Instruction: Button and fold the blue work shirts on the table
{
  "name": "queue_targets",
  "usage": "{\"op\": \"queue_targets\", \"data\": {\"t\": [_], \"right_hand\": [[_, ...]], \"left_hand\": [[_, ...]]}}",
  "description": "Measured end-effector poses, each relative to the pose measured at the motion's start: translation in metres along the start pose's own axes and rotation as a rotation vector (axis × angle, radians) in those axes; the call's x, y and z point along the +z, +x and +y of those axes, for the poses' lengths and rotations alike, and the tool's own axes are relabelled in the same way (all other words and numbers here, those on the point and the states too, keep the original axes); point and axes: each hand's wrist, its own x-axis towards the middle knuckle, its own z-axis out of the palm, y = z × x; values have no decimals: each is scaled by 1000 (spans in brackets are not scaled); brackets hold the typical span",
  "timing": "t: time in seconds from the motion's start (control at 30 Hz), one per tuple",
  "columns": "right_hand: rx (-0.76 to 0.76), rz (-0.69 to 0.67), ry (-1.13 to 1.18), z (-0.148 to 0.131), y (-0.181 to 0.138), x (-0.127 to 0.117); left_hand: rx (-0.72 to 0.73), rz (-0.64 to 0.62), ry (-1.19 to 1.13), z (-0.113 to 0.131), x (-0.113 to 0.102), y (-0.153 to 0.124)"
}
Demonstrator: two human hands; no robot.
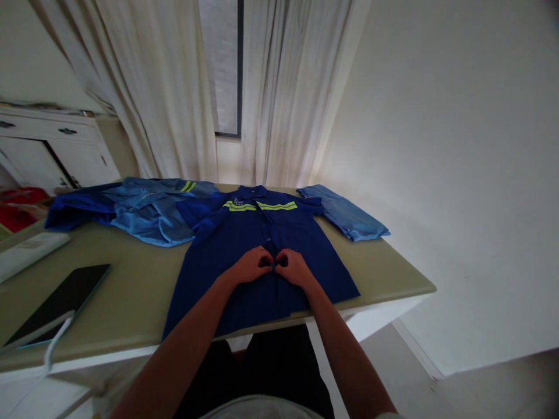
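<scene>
A dark blue short-sleeved work shirt (301,233) with yellow-green reflective chest bands lies face up, collar away from me. My left hand (253,265) and my right hand (293,267) meet at its front placket, below the middle of the shirt. Thumb and fingertips of each hand are pinched on the placket edges, around what looks like a button. The fingertips cover the button itself. Small buttons show along the placket above my hands.
The shirt lies on a greenish-tan table (131,291). Crumpled blue garments (148,203) are at back left, a folded light blue garment (345,212) at back right. A dark tablet (61,299), white cable (56,343) and white box (30,253) sit left. A wall stands right.
</scene>
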Motion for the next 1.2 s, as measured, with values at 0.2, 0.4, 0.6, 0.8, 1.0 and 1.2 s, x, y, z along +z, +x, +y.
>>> {"op": "queue_targets", "data": {"t": [0.2,0.4,0.6,0.8,1.0,1.2], "right_hand": [[3,19,114,2,-1,-1],[3,25,171,2,-3,-3],[35,71,180,6,-2,-1],[10,33,215,10,-3,-1],[56,63,230,12,-2,-1],[53,19,270,11,-4,-3]], "left_hand": [[85,50,78,11,9,-1],[114,90,137,18,12,-2],[92,117,202,23,12,-3],[127,162,173,23,11,-4],[119,105,155,24,8,-3],[165,77,168,24,8,-3]]}}
